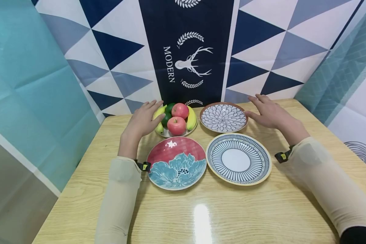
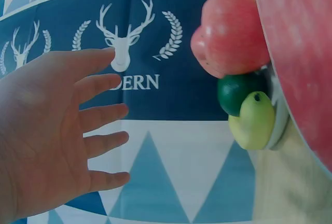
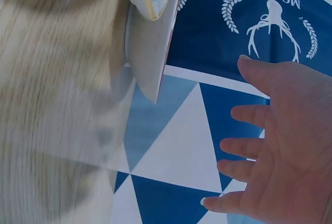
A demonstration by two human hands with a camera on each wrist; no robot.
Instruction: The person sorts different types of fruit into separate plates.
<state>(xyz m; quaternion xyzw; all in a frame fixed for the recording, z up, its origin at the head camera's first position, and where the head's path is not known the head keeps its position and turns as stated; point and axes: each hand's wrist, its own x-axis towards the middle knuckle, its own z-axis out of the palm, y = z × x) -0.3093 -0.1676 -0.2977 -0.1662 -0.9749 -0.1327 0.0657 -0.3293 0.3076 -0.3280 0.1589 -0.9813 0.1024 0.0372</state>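
My left hand (image 1: 143,118) is raised near the left side of a small fruit plate (image 1: 168,135), fingers extended and holding nothing. Two red apples (image 1: 176,126), dark green fruits (image 1: 166,120) and yellow bananas (image 1: 191,118) lie on that plate. The left wrist view has the same hand (image 2: 57,130) with fingers spread, apart from the apples (image 2: 231,35). On the other side my right hand (image 1: 271,113) hovers by a brown-rimmed plate with a petal pattern (image 1: 223,117). Its fingers are spread and hold nothing in the right wrist view, where that plate (image 3: 148,53) appears edge-on.
In front of the fruit lies a red plate with a blue flower (image 1: 177,162). Beside it is a blue-and-white striped plate (image 1: 238,159) with a yellowish rim. All stand on a wooden table (image 1: 158,217); a patterned cloth (image 1: 189,51) with a deer print hangs behind.
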